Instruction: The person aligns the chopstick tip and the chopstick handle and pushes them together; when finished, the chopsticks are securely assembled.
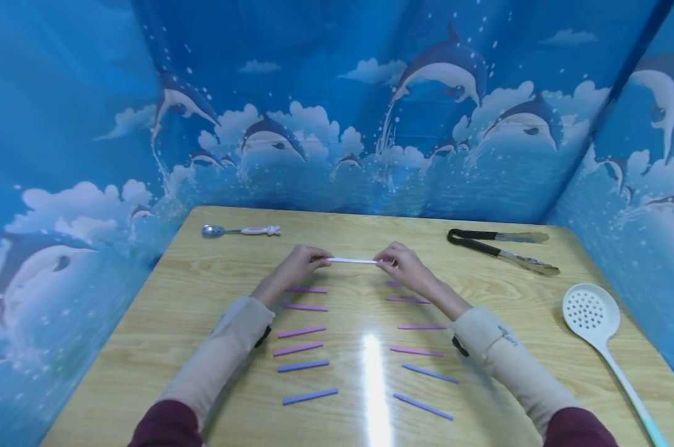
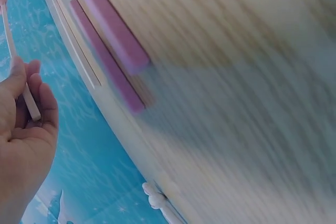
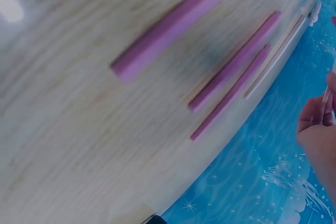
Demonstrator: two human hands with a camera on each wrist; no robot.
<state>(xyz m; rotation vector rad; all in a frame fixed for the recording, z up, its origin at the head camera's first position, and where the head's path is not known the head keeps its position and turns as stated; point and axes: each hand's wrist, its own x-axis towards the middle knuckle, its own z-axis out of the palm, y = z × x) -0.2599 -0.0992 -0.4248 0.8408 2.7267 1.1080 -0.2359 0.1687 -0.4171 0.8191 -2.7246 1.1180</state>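
Note:
A thin white stick (image 1: 352, 261) is stretched level between both hands over the far middle of the table. My left hand (image 1: 296, 267) pinches its left end between thumb and fingers. At the other end, my right hand (image 1: 408, 270) grips it the same way. In the left wrist view the held stick's end (image 2: 32, 107) pokes out past the curled fingers. Another pale stick (image 2: 79, 45) lies on the table near the far edge; the right wrist view shows a pale stick (image 3: 278, 56) there too. The right hand (image 3: 320, 129) is partly cut off in that view.
Two columns of sticks lie nearer me: purple (image 1: 305, 307), pink (image 1: 417, 351) and blue-violet (image 1: 310, 396). A spoon (image 1: 253, 230) lies far left. Black-handled tongs (image 1: 482, 242) lie far right, above a white slotted skimmer (image 1: 591, 310). Dolphin-print curtains (image 1: 337, 124) surround the wooden table (image 1: 163, 310).

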